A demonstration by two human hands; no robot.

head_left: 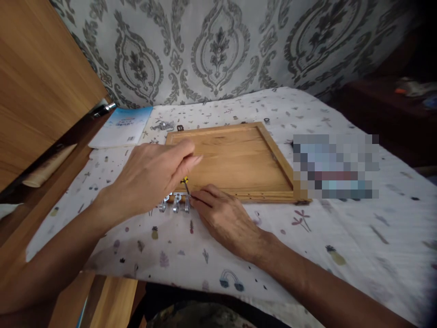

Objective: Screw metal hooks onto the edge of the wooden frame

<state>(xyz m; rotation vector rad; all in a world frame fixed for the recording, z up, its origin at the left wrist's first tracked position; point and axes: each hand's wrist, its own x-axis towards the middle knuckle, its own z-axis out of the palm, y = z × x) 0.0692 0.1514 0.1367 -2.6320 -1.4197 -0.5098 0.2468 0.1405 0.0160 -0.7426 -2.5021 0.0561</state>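
My left hand (160,171) is closed around a small screwdriver, its yellow and black handle (184,181) showing below the fingers. The thin shaft slants down to the front edge of a wooden framed board (232,157), which lies flat. Three silver metal hooks (176,203) sit along that edge, toward its left end. My right hand (223,218) rests in front of the board, with its fingertips pressed together at the rightmost hook, beside the screwdriver's tip. Any screw there is too small to tell or hidden.
Loose silver hardware (164,125) lies behind the board's far left corner. A blue and white booklet (121,127) is at the back left, near a wooden panel (44,68). A blurred-out object (336,166) lies right of the board. Patterned cloth (191,259) covers the table.
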